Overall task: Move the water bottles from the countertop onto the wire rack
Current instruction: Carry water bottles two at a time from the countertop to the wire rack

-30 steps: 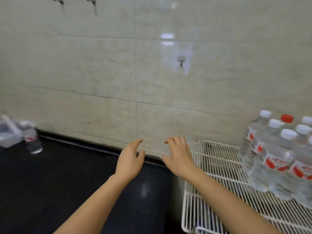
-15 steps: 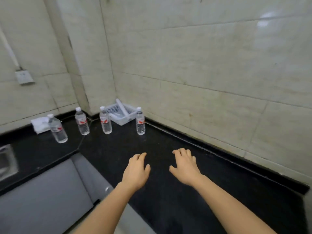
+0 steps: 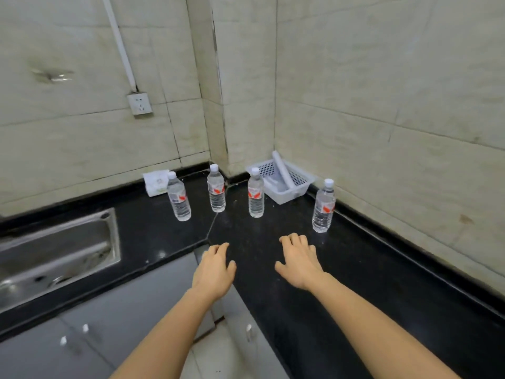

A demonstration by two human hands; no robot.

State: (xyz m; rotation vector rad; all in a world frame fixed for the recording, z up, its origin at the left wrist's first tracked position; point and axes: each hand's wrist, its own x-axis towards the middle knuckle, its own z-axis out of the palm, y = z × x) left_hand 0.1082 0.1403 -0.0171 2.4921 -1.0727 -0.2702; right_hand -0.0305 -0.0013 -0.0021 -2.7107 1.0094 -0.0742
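Note:
Several clear water bottles with white caps and red labels stand upright on the black countertop in the corner: one at the left, one beside it, one in the middle and one at the right. My left hand and my right hand hover palm down over the counter in front of the bottles, fingers relaxed, holding nothing. The right hand is closest to the right bottle, apart from it. The wire rack is out of view.
A white perforated basket with a white roll inside sits in the corner by the wall. A white packet lies behind the left bottle. A steel sink is at the left. Grey cabinet doors run below the counter edge.
The view has swung left from the wire rack with its bottles to the counter corner. The bottles on the counter are now closer and both empty hands have moved toward them.

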